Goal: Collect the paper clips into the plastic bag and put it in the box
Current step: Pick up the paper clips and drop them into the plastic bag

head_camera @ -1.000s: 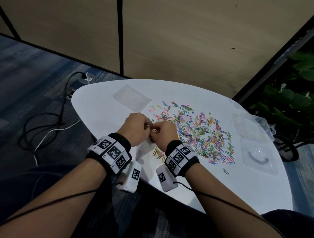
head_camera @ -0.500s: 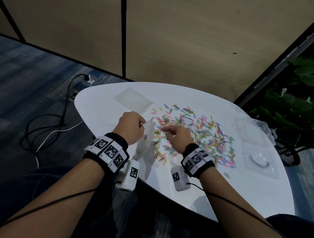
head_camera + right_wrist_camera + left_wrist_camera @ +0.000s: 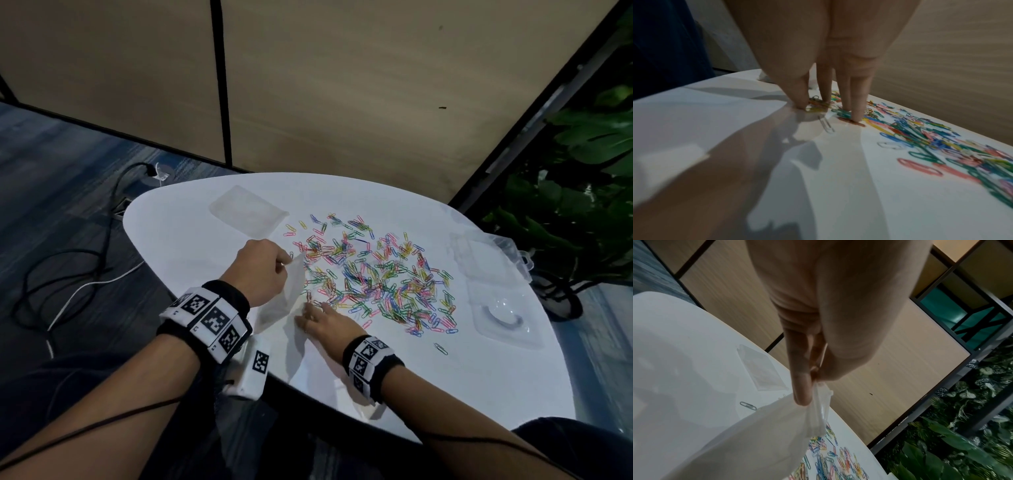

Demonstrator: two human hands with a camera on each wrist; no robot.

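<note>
Colourful paper clips (image 3: pixel 376 277) lie scattered over the middle of the white table (image 3: pixel 191 240). My left hand (image 3: pixel 286 262) pinches the top edge of a clear plastic bag (image 3: pixel 284 298), which hangs tilted just left of the pile. The left wrist view shows thumb and forefinger (image 3: pixel 801 391) squeezing the bag (image 3: pixel 766 434) by its rim. My right hand (image 3: pixel 308 308) rests at the pile's near-left edge, beside the bag. Its straight fingertips (image 3: pixel 856 116) press on paper clips (image 3: pixel 941 146) on the tabletop. The open clear box (image 3: pixel 503 318) lies at the right.
A second flat plastic bag (image 3: pixel 246 214) lies at the table's far left. A clear lid or tray (image 3: pixel 479 257) sits behind the box near the right edge. One stray clip (image 3: pixel 441 348) lies near the front. Cables run on the floor left; plants stand right.
My right hand left the bag's mouth, reached into the pile, then drew back to its near-left edge. The left hand kept its pinch on the bag and shifted slightly away.
</note>
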